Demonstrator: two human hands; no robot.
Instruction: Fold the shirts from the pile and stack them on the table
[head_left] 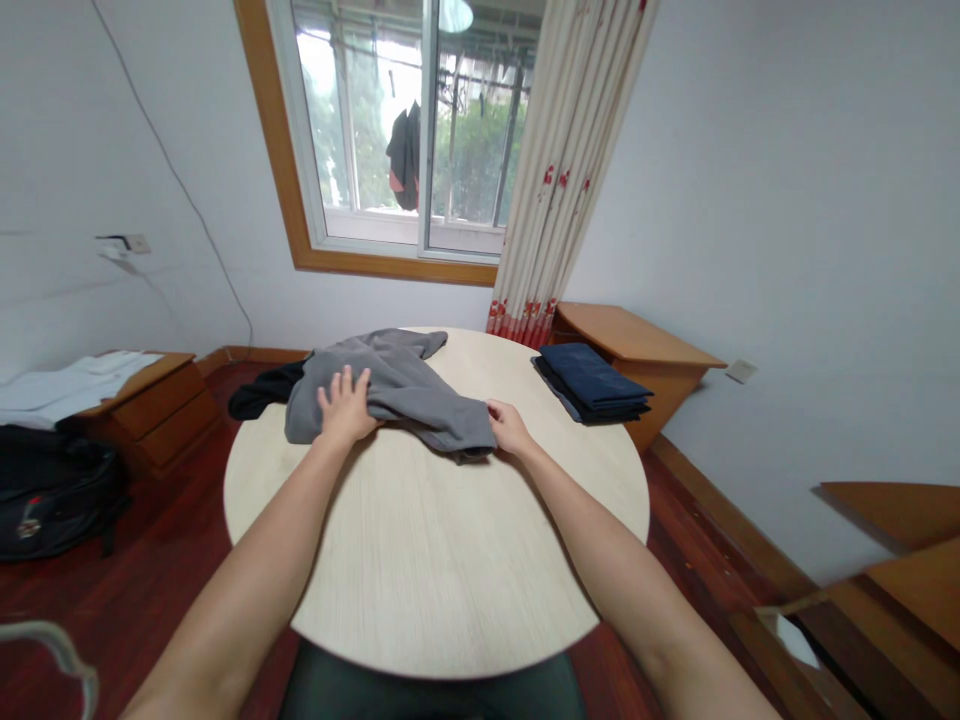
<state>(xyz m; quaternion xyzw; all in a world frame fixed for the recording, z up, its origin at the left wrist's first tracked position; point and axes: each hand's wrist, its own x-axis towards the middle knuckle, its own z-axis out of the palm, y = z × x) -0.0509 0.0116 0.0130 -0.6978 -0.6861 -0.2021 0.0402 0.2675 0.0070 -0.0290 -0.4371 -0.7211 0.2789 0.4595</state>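
Observation:
A grey garment (405, 375) lies loosely spread and wrinkled across the far left half of a round, pale wooden table (442, 560). Whether it is trousers or a top, I cannot tell. My left hand (347, 408) rests on its left part with the fingers spread. At the open end of the garment's near tube, my right hand (510, 428) pinches the edge between thumb and fingers. Dark lining shows at that end. A black cloth item (266, 390) sits partly under the garment at the table's left edge. On the right is a stack of folded dark blue and black clothes (596, 380).
Behind the table are a window (420, 130) and a curtain (559, 170). A wooden desk (637, 340) stands at the back right. On the left are a low drawer cabinet (165, 410) and a black backpack (56, 490). A dark chair seat (431, 690) is below the near edge.

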